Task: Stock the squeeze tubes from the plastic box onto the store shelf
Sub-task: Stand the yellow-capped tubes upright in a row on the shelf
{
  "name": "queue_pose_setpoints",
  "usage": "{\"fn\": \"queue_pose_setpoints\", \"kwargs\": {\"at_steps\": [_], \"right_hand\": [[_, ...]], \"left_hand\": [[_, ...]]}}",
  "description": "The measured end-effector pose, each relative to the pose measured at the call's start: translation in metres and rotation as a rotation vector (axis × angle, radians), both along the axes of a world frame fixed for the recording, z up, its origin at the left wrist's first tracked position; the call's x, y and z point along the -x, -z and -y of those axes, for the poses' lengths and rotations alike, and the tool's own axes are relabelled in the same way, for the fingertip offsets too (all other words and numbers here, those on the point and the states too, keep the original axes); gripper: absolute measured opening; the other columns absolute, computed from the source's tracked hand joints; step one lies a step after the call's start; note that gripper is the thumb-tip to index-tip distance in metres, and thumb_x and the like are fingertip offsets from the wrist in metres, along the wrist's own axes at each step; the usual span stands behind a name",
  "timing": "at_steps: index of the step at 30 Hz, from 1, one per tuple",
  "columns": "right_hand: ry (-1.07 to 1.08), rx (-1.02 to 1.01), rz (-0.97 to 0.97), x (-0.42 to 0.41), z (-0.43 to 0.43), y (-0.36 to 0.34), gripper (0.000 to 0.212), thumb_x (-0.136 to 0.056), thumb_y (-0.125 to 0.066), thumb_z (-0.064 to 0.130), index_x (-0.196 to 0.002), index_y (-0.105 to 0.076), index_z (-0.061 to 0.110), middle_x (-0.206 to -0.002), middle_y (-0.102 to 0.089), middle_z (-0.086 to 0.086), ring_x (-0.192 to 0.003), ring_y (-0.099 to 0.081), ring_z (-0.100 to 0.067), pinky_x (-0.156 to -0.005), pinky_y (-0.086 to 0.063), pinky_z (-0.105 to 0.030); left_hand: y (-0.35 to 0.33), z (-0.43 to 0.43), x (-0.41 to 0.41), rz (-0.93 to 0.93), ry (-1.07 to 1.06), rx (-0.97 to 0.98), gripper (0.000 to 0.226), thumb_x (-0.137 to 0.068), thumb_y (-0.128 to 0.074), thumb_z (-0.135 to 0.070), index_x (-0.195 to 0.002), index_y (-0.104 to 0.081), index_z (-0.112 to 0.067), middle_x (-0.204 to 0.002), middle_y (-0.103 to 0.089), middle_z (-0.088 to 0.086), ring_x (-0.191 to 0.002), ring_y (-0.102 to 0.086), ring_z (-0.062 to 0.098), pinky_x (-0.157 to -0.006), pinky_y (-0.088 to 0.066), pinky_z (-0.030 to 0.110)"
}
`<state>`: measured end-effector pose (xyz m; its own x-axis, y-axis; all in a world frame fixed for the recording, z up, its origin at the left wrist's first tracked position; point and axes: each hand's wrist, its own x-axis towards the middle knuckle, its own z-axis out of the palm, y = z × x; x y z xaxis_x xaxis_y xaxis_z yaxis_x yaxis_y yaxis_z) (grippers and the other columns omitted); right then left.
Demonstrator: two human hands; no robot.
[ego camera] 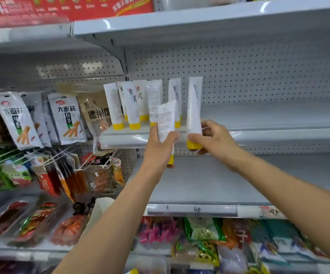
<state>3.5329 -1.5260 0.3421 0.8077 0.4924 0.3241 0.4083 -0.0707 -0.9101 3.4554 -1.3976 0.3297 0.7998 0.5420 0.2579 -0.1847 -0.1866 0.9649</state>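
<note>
Several grey metal shelves with pegboard backs fill this shop aisle. The middle shelf carries a row of tubes, white with yellow caps, standing cap down toward its nine o'clock end. A red box sits at eleven o'clock of the view, packets hang on hooks at nine o'clock, and bags lie on the lowest level at six o'clock. The left hand grips the left tube round its lower half, cap down, at five o'clock of the row and in front of the shelf's edge. The right hand pinches the right tube near its cap. This tube is upright and rises at eleven o'clock from the hand, its cap level with the shelf's front edge. The two held tubes are near each other but apart.
</note>
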Motion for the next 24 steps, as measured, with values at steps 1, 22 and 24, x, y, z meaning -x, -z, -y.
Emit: {"fn": "queue_pose_setpoints", "kwargs": {"at_steps": [1, 22, 24], "right_hand": [[0.035, -0.008, 0.019, -0.012, 0.004, -0.007, 0.028, -0.086, -0.068, 0.017, -0.109, -0.053, 0.012, -0.100, -0.068, -0.015, -0.071, -0.070, -0.027, -0.059, -0.051, -0.032], [0.260, 0.374, 0.128, -0.187, -0.009, -0.030, 0.048, -0.079, -0.074, 0.020, -0.119, -0.051, 0.008, -0.117, -0.060, -0.012, -0.102, -0.058, -0.027, -0.079, -0.046, -0.032], [0.267, 0.389, 0.142, -0.188, -0.010, -0.030, 0.049, -0.080, -0.073, 0.021, -0.121, -0.050, 0.007, -0.119, -0.059, -0.012, -0.103, -0.057, -0.027, -0.078, -0.043, -0.031]], "left_hand": [[-0.002, 0.003, -0.007, 0.005, -0.014, 0.000, 0.039, -0.090, -0.056, -0.029, -0.125, -0.041, -0.038, -0.100, -0.056, -0.013, -0.082, -0.056, 0.011, -0.055, -0.055, 0.036], [-0.014, 0.023, -0.082, 0.033, -0.170, -0.036, 0.064, -0.079, -0.060, -0.044, -0.137, -0.036, -0.037, -0.120, -0.056, -0.013, -0.108, -0.058, 0.019, -0.088, -0.053, 0.055], [-0.015, 0.023, -0.083, 0.039, -0.173, -0.030, 0.058, -0.083, -0.061, -0.039, -0.137, -0.037, -0.036, -0.117, -0.057, -0.012, -0.103, -0.059, 0.018, -0.078, -0.057, 0.052]]}}
